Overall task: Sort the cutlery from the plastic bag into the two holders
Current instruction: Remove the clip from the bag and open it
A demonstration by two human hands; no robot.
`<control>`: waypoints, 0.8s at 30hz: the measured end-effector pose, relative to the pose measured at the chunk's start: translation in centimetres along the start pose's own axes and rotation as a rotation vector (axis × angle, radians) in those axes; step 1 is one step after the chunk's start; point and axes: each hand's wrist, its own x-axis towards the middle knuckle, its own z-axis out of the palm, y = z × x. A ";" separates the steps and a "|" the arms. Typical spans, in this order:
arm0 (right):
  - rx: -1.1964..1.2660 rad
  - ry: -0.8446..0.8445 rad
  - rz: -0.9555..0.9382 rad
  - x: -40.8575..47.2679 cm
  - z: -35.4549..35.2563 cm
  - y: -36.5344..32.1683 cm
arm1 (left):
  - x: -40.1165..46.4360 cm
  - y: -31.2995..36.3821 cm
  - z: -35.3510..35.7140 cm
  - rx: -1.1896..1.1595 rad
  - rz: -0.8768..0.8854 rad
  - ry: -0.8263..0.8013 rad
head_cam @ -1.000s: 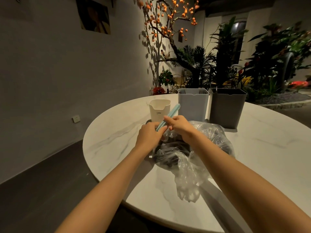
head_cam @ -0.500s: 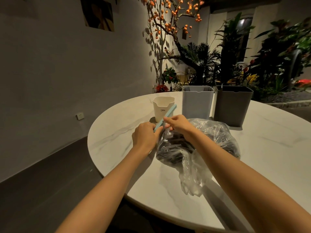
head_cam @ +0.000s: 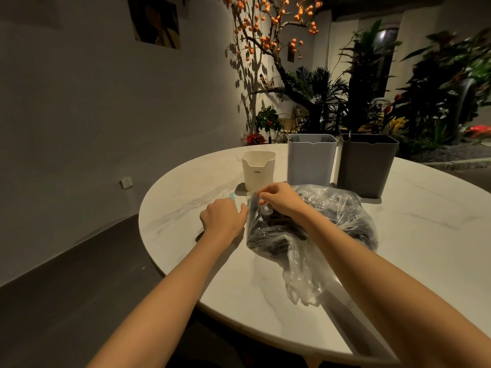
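A clear plastic bag (head_cam: pixel 337 208) full of dark cutlery lies on the round marble table (head_cam: pixel 425 235). My right hand (head_cam: pixel 281 201) pinches the bag's plastic at its left end. My left hand (head_cam: pixel 224 219) sits just left of the bag with curled fingers, holding a light blue stick (head_cam: pixel 232 198); only the stick's tip shows above the hand. Behind the bag stand a pale blue-grey holder (head_cam: pixel 309 162) and a dark grey holder (head_cam: pixel 365 167) side by side, and utensil tips show inside the pale one.
A cream cup (head_cam: pixel 257 170) marked CRBW stands left of the holders, just behind my hands. The table's curved edge (head_cam: pixel 148 235) runs close to my left hand. Potted plants (head_cam: pixel 318 102) and a tree with orange fruit fill the space behind the table.
The blue stick, held up by both hands before, has come down and to the left in my left hand. My right hand has let go of it and now pinches the bag.
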 end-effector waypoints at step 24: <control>-0.229 0.127 -0.354 -10.0 -5.9 5.0 | -5.7 4.3 0.4 -0.572 0.728 -0.131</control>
